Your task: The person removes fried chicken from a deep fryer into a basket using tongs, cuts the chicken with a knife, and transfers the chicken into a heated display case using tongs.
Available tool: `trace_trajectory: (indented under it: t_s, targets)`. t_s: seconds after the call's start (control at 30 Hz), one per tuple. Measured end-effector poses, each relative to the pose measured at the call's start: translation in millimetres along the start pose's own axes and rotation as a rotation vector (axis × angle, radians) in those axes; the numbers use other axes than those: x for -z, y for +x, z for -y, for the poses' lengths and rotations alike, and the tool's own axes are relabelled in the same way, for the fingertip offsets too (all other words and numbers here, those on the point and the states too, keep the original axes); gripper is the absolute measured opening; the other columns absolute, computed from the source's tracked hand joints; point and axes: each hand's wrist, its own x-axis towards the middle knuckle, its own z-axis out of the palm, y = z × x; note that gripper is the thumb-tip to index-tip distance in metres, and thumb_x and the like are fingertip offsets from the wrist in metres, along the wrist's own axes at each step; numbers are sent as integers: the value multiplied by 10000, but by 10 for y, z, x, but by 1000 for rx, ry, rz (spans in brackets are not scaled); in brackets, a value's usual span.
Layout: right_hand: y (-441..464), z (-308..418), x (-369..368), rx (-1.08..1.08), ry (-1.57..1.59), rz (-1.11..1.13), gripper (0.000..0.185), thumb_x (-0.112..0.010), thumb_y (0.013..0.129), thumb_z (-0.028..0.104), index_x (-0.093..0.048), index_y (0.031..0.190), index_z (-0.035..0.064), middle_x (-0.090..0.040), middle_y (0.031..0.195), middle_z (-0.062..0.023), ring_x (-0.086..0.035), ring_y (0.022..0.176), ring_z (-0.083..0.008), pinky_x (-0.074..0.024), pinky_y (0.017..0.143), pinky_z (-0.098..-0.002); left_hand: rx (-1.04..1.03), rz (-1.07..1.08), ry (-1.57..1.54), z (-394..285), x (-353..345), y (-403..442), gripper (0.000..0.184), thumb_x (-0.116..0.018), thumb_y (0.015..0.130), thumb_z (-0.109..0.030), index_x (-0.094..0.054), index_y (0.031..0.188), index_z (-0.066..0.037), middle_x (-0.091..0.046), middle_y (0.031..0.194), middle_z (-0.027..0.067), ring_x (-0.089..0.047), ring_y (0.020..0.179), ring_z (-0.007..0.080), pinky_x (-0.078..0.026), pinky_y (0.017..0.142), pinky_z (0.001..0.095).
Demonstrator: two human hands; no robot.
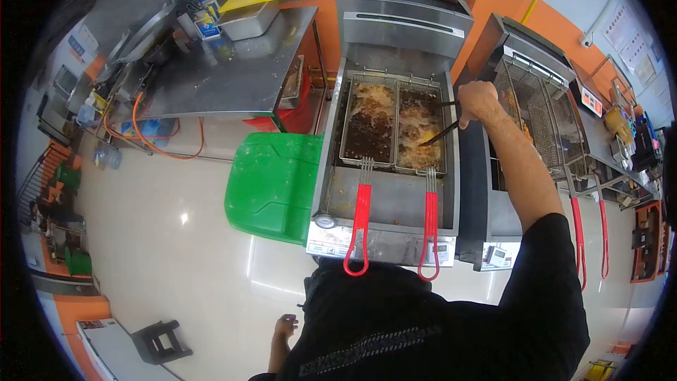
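My right hand (481,102) is closed around black tongs (441,134), held over the right fry basket (423,169). The two arms of the tongs are spread, and the lower tip reaches a golden piece of food (427,135) in the bubbling oil. Beside it, the left fry basket (371,164) sits in the same deep fryer (395,201), with pale foam and dark oil in it. Both baskets have red handles (362,215) pointing toward me. Low at my side hangs my left hand (285,325), small in view, fingers loosely bent, with nothing visible in it.
A second fryer (499,206) with raised baskets (543,116) stands at the right. To the left are a green plastic lid or bin (275,187) and a steel table (233,81) bearing a steel container (250,21) with a yellow lid. A dark stool (162,341) stands on the floor.
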Motion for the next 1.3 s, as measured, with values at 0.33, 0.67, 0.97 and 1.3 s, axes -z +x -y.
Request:
trace_trajectory:
  t_s: [0.33, 0.67, 0.97, 1.3]
  targets:
    - [620, 233, -566, 21, 52, -101, 601, -828, 646, 430, -647, 1109, 93, -678, 1063, -111, -659, 993, -272, -539, 810, -385, -297, -93, -302, -614, 49, -136, 319, -544, 950, -327, -582, 1134, -69, -685, 1002, 106, -666, 823, 196, -484, 620, 295]
    - [589, 169, -708, 55, -1, -167, 571, -793, 686, 443, -630, 1143, 142, -681, 1040, -100, -655, 996, -273, -538, 808, -381, -697, 138, -309, -2490, -91, -800, 305, -523, 976, -250, -563, 1179, -26, -645, 1086, 79, -590, 952, 147, -472, 785, 266]
    - [466, 185, -726, -25, 55, -284, 535, -770, 722, 410, -615, 1165, 152, -686, 969, -102, -668, 923, -278, -545, 774, -387, -647, 330, -319, -2772, -57, -1166, 328, -517, 983, -244, -542, 1219, -17, -627, 1130, 82, -576, 990, 143, -452, 819, 258]
    - [-77, 42, 91, -78, 167, -347, 615, -773, 703, 442, -611, 1197, 113, -689, 957, -142, -672, 909, -309, -547, 780, -411, -698, 773, -131, -3368, -658, -1049, 386, -480, 1000, -225, -411, 1323, -26, -632, 1131, 108, -613, 977, 163, -488, 853, 313]
